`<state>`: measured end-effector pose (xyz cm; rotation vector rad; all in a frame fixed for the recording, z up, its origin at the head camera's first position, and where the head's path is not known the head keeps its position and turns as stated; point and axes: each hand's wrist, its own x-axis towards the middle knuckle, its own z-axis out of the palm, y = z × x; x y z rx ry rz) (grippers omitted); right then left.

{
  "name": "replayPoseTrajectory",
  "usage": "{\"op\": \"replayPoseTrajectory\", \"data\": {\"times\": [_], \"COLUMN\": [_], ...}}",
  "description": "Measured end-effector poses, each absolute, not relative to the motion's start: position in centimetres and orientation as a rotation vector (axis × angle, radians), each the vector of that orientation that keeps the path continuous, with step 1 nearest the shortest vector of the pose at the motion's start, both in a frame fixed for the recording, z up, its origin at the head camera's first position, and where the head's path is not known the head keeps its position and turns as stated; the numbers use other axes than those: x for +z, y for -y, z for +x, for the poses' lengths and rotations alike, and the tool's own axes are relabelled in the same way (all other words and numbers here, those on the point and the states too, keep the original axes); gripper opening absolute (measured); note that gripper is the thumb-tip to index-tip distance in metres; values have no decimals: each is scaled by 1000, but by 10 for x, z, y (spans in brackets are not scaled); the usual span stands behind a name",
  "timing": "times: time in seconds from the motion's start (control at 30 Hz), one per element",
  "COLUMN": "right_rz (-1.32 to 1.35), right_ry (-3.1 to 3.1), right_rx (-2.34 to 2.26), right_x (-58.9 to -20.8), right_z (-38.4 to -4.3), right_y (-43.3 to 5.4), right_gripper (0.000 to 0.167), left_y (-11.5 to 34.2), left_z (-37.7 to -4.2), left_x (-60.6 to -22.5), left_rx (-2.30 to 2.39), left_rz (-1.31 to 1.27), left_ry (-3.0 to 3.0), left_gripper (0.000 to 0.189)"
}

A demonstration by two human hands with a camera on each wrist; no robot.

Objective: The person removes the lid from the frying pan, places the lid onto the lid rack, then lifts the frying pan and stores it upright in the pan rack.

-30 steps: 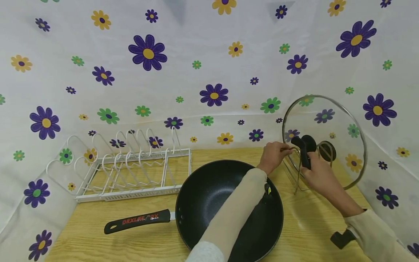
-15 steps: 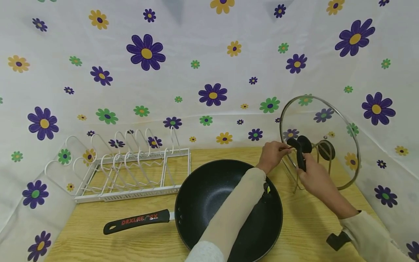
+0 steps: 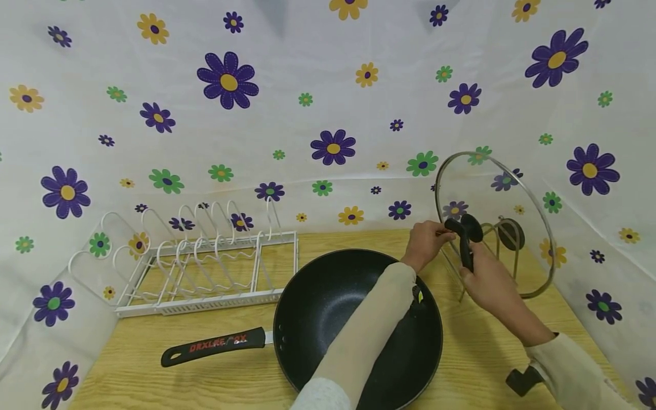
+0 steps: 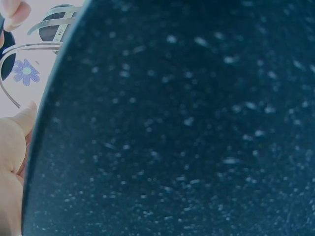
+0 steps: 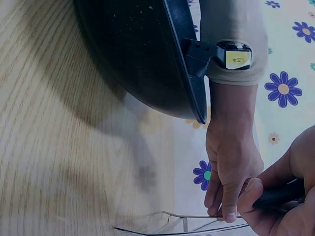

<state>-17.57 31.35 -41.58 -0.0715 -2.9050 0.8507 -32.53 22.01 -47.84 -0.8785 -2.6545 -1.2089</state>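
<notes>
The right hand (image 3: 494,282) had its fingers curled around the black curved handle (image 3: 465,250) of a big, round, see-through lid with a silver rim (image 3: 492,193). The left hand (image 3: 425,245) was nearly closed, with its thumb and fingers pinching a thin gold-coloured wire stand (image 5: 197,217). The lid stood up on its edge, tilted, by the stand at the right side. I could not tell if its rim touched the stand. A flat black disc (image 3: 511,233) sat on the stand, behind the lid.

The left arm, in a beige sleeve (image 3: 369,330), reached across a round black pan (image 3: 315,307). The pan's long black handle (image 3: 205,348) had red letters that looked like "DRXLRE", then some worn marks and maybe an "X". A small yellow and white label (image 5: 238,60) was on the left wrist, but its writing was too blurry to read for sure.

Left of the pan was a white wire dish rack (image 3: 220,306). All this was on a yellow wood-look table (image 3: 128,387), before a white cloth with flowers (image 3: 359,34).

Compared with one second before, the right hand and lid had moved a bit left, and the black disc showed more clearly apart from the lid's handle. The left hand had stayed almost where it was.
</notes>
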Motion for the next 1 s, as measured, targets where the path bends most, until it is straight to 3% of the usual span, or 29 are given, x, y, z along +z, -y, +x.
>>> {"op": "replayPoseTrajectory", "data": {"times": [0.67,1.0], "right_rz": [-123,-145], "right_ry": [2803,2749], "right_rx": [1198,1383], "right_x": [-423,-424], "right_z": [-173,-167], "right_y": [-311,-311], "right_gripper": [70,83], "left_y": [-211,-182], "left_z": [-326,-321], "left_x": [-477,-459], "left_rx": [-1340,-1252], "left_rz": [-967,-1071], "left_ry": [2675,2789], "left_gripper": [18,32]}}
